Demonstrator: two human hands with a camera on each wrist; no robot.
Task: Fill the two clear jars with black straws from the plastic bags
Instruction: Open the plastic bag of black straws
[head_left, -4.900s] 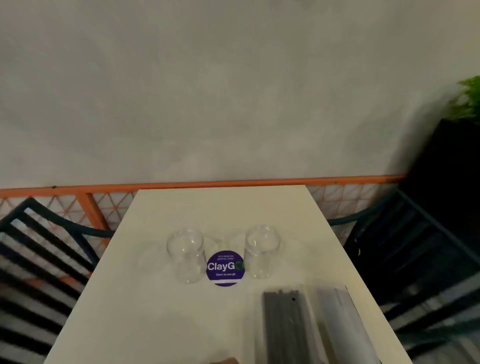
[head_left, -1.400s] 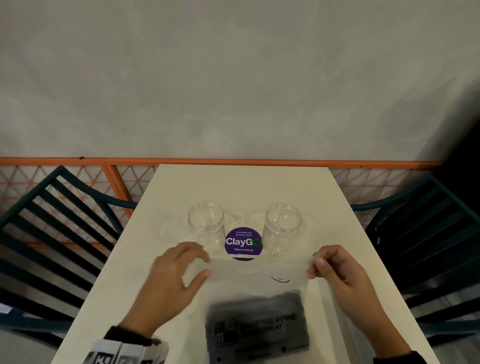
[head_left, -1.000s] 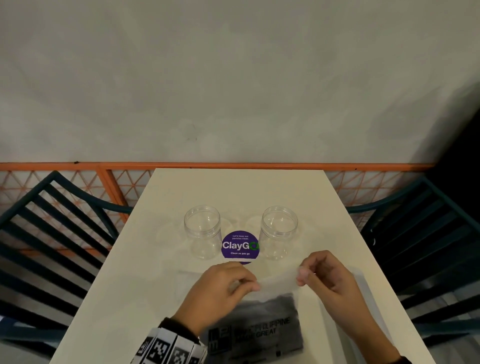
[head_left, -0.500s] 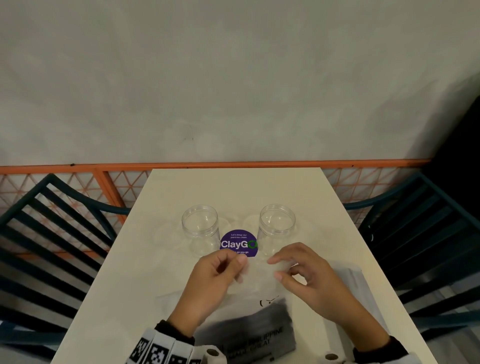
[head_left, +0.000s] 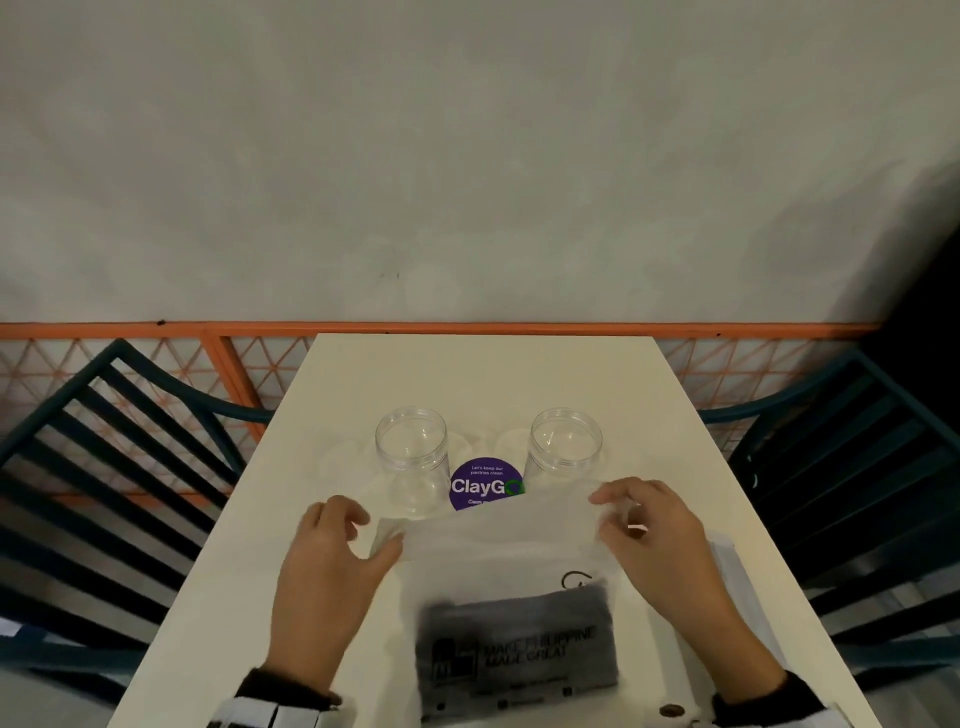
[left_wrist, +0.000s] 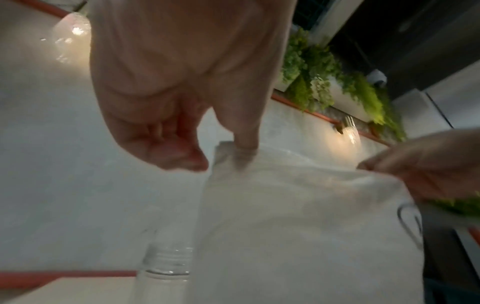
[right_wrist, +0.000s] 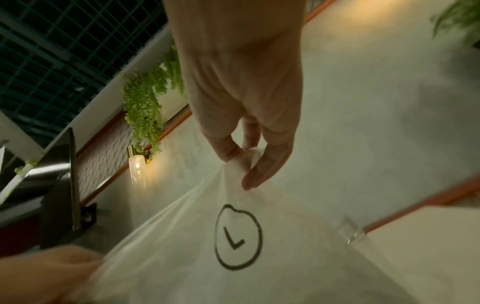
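Note:
Two clear jars stand upright and open on the white table (head_left: 467, 374), the left jar (head_left: 411, 457) and the right jar (head_left: 565, 447). Just in front of them I hold a clear plastic bag (head_left: 498, 551) upright, its top edge stretched between my hands. Black straws (head_left: 519, 644) fill the bag's lower part behind printed text. My left hand (head_left: 371, 530) holds the top left corner with its thumb (left_wrist: 244, 148) tucked into the plastic, the other fingers curled apart. My right hand (head_left: 605, 514) pinches the top right corner (right_wrist: 246, 156). A jar rim (left_wrist: 166, 265) shows beside the bag.
A purple round sticker (head_left: 485, 486) lies between the jars. A second plastic bag (head_left: 737, 582) lies flat under my right forearm. Dark slatted chairs stand at the left (head_left: 130, 467) and right (head_left: 841, 467). An orange railing (head_left: 467, 328) and a grey wall lie beyond the table's far edge.
Half a second ago both hands pinched the bag's top near its middle. They have since slid apart to the two corners, and the bag's top is pulled wide and taut.

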